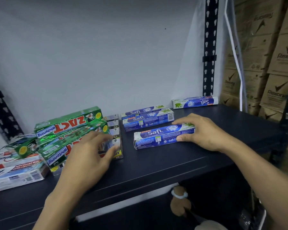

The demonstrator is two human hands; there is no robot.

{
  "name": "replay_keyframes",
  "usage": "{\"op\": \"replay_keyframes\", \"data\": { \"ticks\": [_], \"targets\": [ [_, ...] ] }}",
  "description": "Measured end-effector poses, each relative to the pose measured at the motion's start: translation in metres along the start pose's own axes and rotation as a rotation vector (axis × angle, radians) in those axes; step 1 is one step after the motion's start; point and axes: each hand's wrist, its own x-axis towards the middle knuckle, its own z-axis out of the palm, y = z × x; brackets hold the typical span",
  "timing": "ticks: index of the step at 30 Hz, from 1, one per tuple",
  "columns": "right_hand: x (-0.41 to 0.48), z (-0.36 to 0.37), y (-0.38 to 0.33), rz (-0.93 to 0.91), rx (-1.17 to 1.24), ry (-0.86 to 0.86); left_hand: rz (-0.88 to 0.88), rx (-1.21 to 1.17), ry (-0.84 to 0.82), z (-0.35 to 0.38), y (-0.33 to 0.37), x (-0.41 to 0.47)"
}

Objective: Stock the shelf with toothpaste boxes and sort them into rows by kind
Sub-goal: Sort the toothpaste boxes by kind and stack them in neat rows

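Head view: right hand [203, 131] grips a Safi box [156, 138] by its right end (thumb in front), flat on the shelf [156, 165]. Leftward, blurred left hand [88, 156] flanks a silver box [115, 138]; hold indeterminate.

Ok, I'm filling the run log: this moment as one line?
left hand: at silver boxes, grip unclear | right hand: grips front Safi box on shelf

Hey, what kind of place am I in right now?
Probably a shop stockroom or warehouse: a dark metal shelf on slotted uprights, stacked brown Rexona cartons beside it, and toothpaste boxes laid out.
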Motion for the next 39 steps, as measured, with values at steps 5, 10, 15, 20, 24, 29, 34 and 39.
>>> {"op": "replay_keyframes", "data": {
  "ticks": [5, 10, 15, 20, 24, 29, 34, 39],
  "targets": [
    [0.03, 0.002, -0.003, 0.005, -0.081, -0.079, 0.001, -0.017, -0.02, 0.004, -0.009, -0.013],
    [0.058, 0.005, -0.011, 0.02, -0.134, -0.158, -0.012, -0.031, -0.021, 0.006, -0.008, -0.016],
    [0.051, 0.024, -0.003, 0.012, -0.018, -0.011, -0.008, -0.035, -0.021, 0.006, -0.01, -0.016],
    [0.044, 0.025, 0.001, 0.064, 0.061, 0.165, -0.011, -0.121, 0.016, 0.003, -0.007, -0.016],
    [0.047, 0.024, 0.01, 0.11, 0.152, 0.203, -0.055, -0.176, 0.061, -0.004, -0.005, -0.004],
    [0.048, 0.026, 0.01, 0.077, 0.106, 0.21, -0.041, -0.147, 0.029, -0.018, 0.005, 0.037],
    [0.05, 0.028, 0.008, 0.067, 0.073, 0.218, -0.066, -0.077, -0.119, -0.027, 0.009, 0.082],
    [0.051, 0.028, 0.008, 0.066, 0.069, 0.211, -0.016, -0.014, -0.3, -0.024, 0.009, 0.108]
  ]
}}
